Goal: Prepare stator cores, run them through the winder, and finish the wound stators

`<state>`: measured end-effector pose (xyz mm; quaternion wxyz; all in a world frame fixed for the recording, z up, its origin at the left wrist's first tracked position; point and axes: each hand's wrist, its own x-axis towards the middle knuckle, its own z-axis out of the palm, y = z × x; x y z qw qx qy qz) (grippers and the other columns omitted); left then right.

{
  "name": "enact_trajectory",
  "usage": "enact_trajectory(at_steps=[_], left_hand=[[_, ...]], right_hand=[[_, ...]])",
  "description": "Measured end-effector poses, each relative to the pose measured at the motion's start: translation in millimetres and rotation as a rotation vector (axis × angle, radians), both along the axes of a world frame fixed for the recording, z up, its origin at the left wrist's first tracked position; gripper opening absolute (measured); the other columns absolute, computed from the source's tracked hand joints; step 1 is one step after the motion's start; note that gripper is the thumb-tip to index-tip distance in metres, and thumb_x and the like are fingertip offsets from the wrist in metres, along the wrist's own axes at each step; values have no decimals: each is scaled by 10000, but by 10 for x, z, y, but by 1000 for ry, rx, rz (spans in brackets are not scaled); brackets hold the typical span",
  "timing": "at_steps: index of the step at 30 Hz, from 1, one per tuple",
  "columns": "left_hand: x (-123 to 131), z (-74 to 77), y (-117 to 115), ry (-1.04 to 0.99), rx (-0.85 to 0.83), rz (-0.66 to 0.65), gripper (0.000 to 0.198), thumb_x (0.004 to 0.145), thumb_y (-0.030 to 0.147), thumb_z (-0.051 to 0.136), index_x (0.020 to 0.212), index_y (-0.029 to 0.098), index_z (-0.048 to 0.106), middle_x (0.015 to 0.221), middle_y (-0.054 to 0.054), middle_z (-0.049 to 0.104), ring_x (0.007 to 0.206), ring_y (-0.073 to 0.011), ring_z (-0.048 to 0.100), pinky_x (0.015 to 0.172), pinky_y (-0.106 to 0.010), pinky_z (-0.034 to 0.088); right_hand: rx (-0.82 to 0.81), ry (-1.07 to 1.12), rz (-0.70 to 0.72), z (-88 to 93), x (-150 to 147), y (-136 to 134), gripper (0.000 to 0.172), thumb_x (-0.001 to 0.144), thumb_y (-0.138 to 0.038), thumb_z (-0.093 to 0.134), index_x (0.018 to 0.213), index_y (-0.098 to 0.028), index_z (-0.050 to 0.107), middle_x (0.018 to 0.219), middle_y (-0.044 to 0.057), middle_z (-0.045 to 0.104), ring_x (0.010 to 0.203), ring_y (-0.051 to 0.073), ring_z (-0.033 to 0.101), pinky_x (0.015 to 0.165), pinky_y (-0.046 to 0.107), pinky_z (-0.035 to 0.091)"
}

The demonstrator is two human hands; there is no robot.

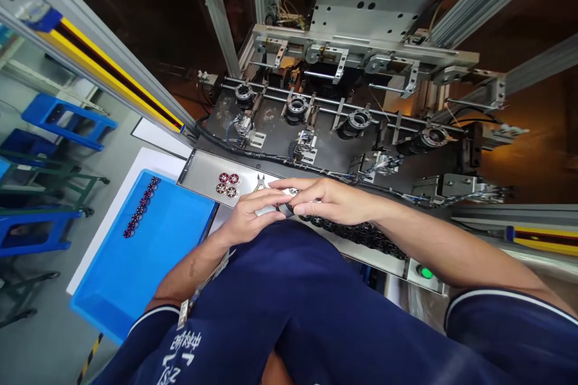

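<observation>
Narrowly parted, left fingers (265,200), right fingers (309,195), pinching dark part (285,209)

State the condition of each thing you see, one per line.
Left hand, gripping dark part.
Right hand, at the same part, hold unclear.
Pliers, partly hidden, jaws parted.
Four discs, clustered.
Blue tray, holding a disc row.
Green button, seemingly lit.

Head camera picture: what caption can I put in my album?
Left hand and right hand hold a small dark part near pliers and four round pieces.
</observation>
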<state>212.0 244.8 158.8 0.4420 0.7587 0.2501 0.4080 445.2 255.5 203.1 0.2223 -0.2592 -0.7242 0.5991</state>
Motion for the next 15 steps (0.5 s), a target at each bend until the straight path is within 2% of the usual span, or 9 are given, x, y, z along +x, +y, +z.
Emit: enact_trajectory(at_steps=[4,6,8,10,12,15], left_hand=[[14,-103,33,-48,-167,32,403,856,285,747,1254,301,683,1116,-42,772,962,-160,729,882,-299,576],[16,-174,66,-107,-315,81,501,848,312,758,1330,307,622,1157,-49,758,943,-153,729,856,-288,579],[15,-243,104,-115,-438,166,513,847,334,755,1334,272,607,1146,-67,755,933,-157,727,854,-297,581],[8,-307,132,-20,-513,258,415,844,348,749,1228,215,661,1085,-82,763,916,-165,723,869,-313,577],[-8,-367,135,90,-557,308,334,838,363,742,1114,180,699,1041,-89,768,900,-171,720,871,-323,575],[-56,-449,87,154,-593,333,319,840,380,724,1082,173,700,1016,-84,772,881,-172,721,854,-328,576]], right_hand=[[-34,-8,87,28,34,153,408,1015,-478,481,953,-176,748,1546,102,474,1460,225,418,1197,422,366],[17,-44,56,10,125,417,381,1015,-479,478,1009,-199,738,1560,83,457,1447,221,434,1195,444,373],[138,-121,-51,-86,262,851,321,1014,-447,489,1067,-240,729,1570,46,445,1422,223,462,1197,485,372],[310,-257,-220,-286,416,1397,241,994,-382,547,991,-235,738,1508,46,516,1380,244,504,1190,531,373],[449,-421,-356,-563,547,1934,159,923,-276,664,804,-182,712,1363,100,626,1237,255,609,1115,535,450],[567,-532,-381,-973,661,2489,178,868,-206,728,721,-126,668,1190,138,696,1022,169,668,998,427,525]])
